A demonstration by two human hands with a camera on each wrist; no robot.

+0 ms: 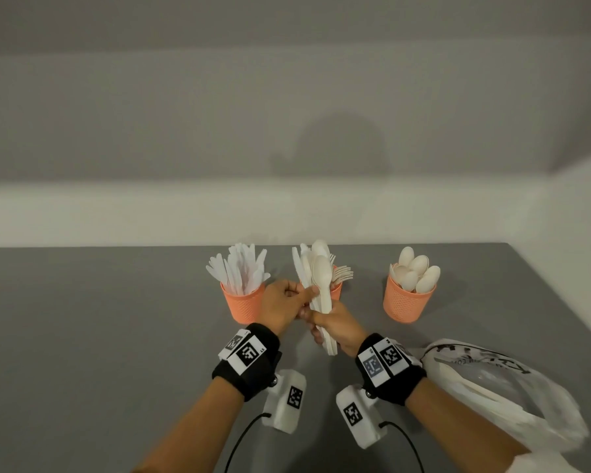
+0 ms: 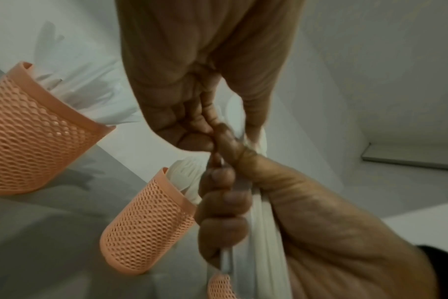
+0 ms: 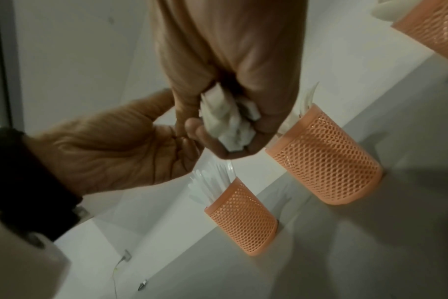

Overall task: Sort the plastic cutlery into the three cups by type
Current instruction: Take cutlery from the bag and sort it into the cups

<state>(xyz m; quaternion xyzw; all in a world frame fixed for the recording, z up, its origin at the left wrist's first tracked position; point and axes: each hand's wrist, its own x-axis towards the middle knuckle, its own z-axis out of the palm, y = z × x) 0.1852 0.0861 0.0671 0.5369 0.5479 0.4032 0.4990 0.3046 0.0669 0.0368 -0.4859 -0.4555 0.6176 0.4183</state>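
Three orange mesh cups stand in a row at the back of the grey table: the knives cup [image 1: 242,303], the forks cup [image 1: 337,291] half hidden behind my hands, and the spoons cup [image 1: 408,303]. My right hand [image 1: 323,324] grips a mixed bundle of white cutlery [image 1: 316,274] by the handles, upright in front of the forks cup. My left hand [image 1: 307,294] pinches one piece in that bundle just above the right fist; which piece I cannot tell. The right wrist view shows the handle ends [image 3: 228,121] inside the fist, with the forks cup [image 3: 325,159] and knives cup [image 3: 243,218] beyond.
A crumpled clear plastic bag [image 1: 498,387] holding more white cutlery lies at the right, beside my right forearm. The table's right edge [image 1: 560,302] runs diagonally past the spoons cup. A pale wall rises directly behind the cups.
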